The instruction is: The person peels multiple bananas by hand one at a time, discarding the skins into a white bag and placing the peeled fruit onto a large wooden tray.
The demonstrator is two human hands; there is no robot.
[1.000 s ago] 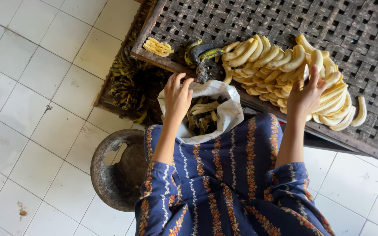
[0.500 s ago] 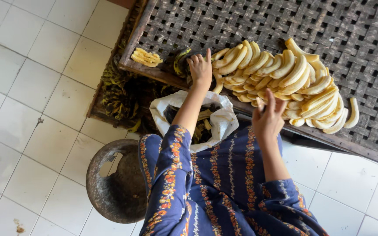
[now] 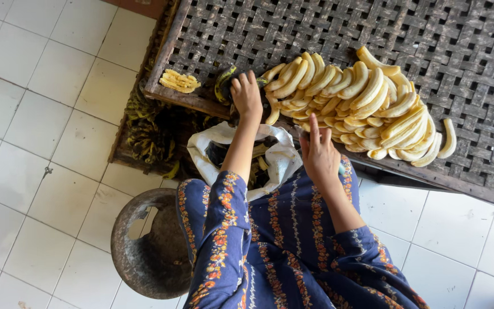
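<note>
Left hand closed over dark unpeeled banana; peeled bananas, pale yellow, curved, heaped just right of it; right hand open, empty, below heap

The left hand is stretched far forward, the arm almost straight, palm down and fingers curled. The right hand is nearer to the body, to the right of the left forearm, elbow bent, with fingers loosely open and one finger pointing up. Both arms wear patterned blue sleeves.
</note>
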